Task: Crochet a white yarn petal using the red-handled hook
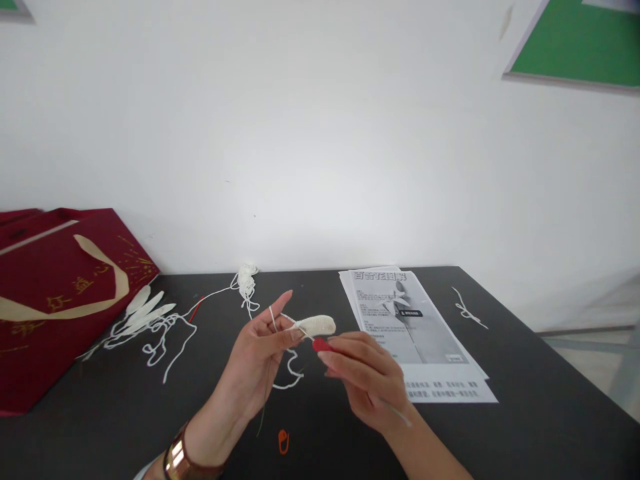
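Note:
My left hand (260, 350) pinches a small cream crocheted petal (316, 325) between thumb and fingers, with white yarn (290, 373) looped over the raised index finger and trailing down to the black table (525, 400). My right hand (367, 383) grips a crochet hook with a red handle (323, 345), its tip meeting the edge of the petal. Both hands hover just above the table near its front middle. A metal bracelet sits on my left wrist.
Several finished white petals (145, 305) and loose yarn lie at left, beside a dark red gift bag (55, 300). A yarn bundle (247, 277) sits by the wall. Printed instruction sheets (415, 333) lie at right, with a yarn scrap (467, 310) beyond. An orange stitch marker (283, 441) lies near the front.

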A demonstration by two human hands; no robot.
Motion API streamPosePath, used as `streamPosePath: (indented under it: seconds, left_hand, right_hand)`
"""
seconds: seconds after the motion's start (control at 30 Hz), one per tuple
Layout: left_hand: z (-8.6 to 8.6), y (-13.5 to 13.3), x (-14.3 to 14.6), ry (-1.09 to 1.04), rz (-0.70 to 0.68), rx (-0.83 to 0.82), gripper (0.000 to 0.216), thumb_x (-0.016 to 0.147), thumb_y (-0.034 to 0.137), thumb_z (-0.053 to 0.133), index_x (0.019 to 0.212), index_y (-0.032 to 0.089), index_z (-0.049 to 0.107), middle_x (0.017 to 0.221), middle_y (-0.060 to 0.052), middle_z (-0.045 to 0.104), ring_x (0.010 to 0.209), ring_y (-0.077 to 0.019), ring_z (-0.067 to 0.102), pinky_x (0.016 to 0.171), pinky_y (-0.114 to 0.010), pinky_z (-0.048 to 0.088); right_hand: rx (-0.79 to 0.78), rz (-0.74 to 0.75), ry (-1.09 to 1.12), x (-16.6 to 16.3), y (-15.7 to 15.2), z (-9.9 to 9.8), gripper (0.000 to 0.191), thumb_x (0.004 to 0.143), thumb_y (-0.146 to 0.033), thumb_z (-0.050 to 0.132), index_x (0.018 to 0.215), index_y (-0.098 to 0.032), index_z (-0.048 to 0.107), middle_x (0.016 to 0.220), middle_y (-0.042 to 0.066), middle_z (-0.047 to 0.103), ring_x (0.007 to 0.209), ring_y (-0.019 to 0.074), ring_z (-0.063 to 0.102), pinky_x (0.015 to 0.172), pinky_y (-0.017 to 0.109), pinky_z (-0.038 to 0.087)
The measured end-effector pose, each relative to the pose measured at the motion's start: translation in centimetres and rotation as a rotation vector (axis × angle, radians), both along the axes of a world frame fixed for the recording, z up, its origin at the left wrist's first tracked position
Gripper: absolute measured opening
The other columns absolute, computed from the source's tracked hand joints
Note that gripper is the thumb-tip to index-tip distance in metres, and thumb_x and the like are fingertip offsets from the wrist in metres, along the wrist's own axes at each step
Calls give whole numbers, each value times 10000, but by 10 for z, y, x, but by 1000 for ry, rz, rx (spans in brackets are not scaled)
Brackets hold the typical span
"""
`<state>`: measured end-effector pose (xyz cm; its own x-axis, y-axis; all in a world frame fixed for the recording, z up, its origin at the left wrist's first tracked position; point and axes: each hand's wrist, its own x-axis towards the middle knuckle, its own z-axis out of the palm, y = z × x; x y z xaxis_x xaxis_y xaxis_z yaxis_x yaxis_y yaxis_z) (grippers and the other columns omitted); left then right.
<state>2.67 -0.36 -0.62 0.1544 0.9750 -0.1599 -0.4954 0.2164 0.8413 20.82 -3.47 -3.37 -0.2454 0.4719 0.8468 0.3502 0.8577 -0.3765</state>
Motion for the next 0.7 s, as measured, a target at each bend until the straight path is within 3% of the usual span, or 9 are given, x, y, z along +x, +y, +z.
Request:
streamPosePath:
  seconds: [0.1,0.27,0.37,0.47,0.7]
  left_hand:
    - [0,-5,3,105,68,93,865,661,142,790,1429,174,394,618,76,585,581,-87,536,631,-214,437]
    - [-2,-8,6,454,214,312,767,728,201,739,1423,240,417,630,82,568,626,-121,524,700,-250,441]
    - [-5,-6,5,567,190,400,709,779,195,688,1428,252,410,668,73,571,679,-135,531,797,-277,435]
    - [-6,-4,3,589,157,433,700,780,198,686,1425,247,419,678,68,571,698,-143,531,830,-283,427]
    - [-2,0,2,663,108,436,575,754,191,699,1314,207,569,628,59,545,630,-141,485,701,-281,403]
  right_hand:
    - [206,-113,-255,-1,-4,0,427,851,-82,588,1267,-173,570,964,111,746,888,224,694,830,392,603]
    - [242,-200,-333,-7,-9,-1,429,837,-101,628,1257,-160,566,888,103,755,786,207,704,823,378,610]
    - [176,-155,-213,-10,-10,-1,442,843,-59,581,1277,-132,542,924,132,736,844,223,682,756,362,609]
    - [44,-85,-71,-9,-10,0,476,842,-15,536,1288,-183,530,950,113,717,797,199,646,665,332,586]
    - [-142,-67,90,-1,-11,13,350,825,-17,574,1096,-230,631,826,56,691,690,169,594,582,291,497]
